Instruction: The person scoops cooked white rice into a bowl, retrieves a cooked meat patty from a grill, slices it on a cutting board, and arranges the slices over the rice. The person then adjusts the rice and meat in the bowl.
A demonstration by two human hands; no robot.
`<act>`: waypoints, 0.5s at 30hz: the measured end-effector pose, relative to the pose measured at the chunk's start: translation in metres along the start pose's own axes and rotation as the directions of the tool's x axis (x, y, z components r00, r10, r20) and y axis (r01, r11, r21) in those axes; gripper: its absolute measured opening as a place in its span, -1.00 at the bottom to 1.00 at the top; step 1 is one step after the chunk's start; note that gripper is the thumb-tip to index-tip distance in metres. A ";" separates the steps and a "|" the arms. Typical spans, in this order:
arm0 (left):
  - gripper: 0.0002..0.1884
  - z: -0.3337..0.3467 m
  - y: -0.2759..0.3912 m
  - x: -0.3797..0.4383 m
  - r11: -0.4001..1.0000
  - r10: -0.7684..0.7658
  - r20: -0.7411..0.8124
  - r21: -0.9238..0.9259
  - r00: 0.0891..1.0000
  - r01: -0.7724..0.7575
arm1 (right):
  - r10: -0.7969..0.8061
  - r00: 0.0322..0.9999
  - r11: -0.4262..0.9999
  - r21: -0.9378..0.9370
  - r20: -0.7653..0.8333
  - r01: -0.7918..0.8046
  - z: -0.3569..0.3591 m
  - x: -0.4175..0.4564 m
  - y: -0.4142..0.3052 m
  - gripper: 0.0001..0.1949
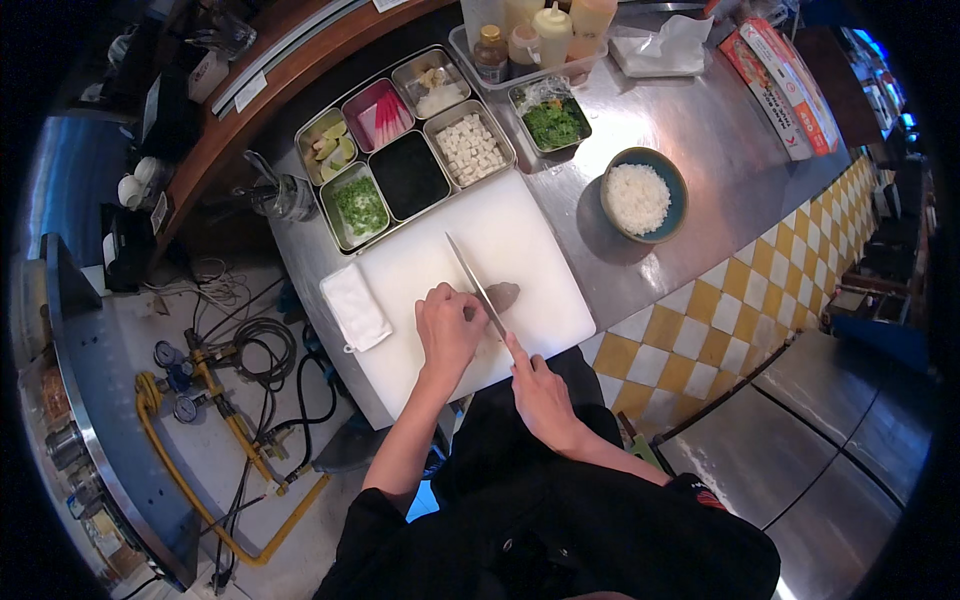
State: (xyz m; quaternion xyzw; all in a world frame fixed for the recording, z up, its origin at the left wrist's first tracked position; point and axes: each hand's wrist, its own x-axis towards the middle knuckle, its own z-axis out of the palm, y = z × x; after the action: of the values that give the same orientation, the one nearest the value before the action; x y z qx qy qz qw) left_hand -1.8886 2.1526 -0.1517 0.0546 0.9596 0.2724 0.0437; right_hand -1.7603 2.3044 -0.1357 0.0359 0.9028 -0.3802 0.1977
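My right hand (pixel 541 394) is closed around the handle of a long thin-bladed kitchen knife (pixel 470 271), its index finger extended along the blade's heel. The blade lies against a small greyish-brown piece of food (pixel 502 297), perhaps meat or fish, on the white cutting board (pixel 536 240). My left hand (pixel 448 327) is just left of the blade with its fingers curled; more of the food shows by the fingertips, and whether they grip it cannot be told. A folded white cloth (pixel 355 306) rests at the board's left edge.
Behind the board stands a metal tray of containers (pixel 409 174) with lime wedges, chopped scallion and white cubes. A metal container of green herbs (pixel 553 124), a bowl of rice (pixel 639 199), squeeze bottles (pixel 553 34), napkins (pixel 660 52) and boxes (pixel 780 90) stand beyond and to the right.
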 end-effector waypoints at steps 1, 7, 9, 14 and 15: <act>-0.95 -0.001 -0.001 0.001 1.000 0.006 -0.009 0.002 1.000 -0.006 | 0.006 1.000 1.000 -0.014 0.023 -0.006 -0.003 -0.004 0.000 -0.34; -0.92 -0.001 -0.004 0.004 1.000 0.011 0.000 0.015 1.000 -0.011 | -0.001 1.000 1.000 -0.013 0.007 0.001 0.006 0.007 0.006 -0.33; -0.92 0.002 -0.001 0.000 1.000 -0.005 0.030 0.026 1.000 0.004 | -0.020 1.000 0.998 -0.053 0.023 0.021 0.006 0.004 0.015 -0.34; -0.98 -0.001 0.001 0.002 1.000 0.006 0.030 0.003 1.000 -0.006 | -0.053 0.998 0.997 -0.056 0.018 0.054 0.006 0.013 0.018 -0.34; -0.98 -0.002 0.001 0.002 1.000 0.006 0.042 0.023 0.999 -0.007 | -0.038 0.999 0.997 -0.062 0.031 0.039 0.005 0.006 0.018 -0.34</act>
State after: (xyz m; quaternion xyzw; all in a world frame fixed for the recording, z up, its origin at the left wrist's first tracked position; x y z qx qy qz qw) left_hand -1.8906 2.1527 -0.1495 0.0638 0.9614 0.2602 0.0624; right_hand -1.7602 2.3128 -0.1534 0.0067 0.9117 -0.3561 0.2048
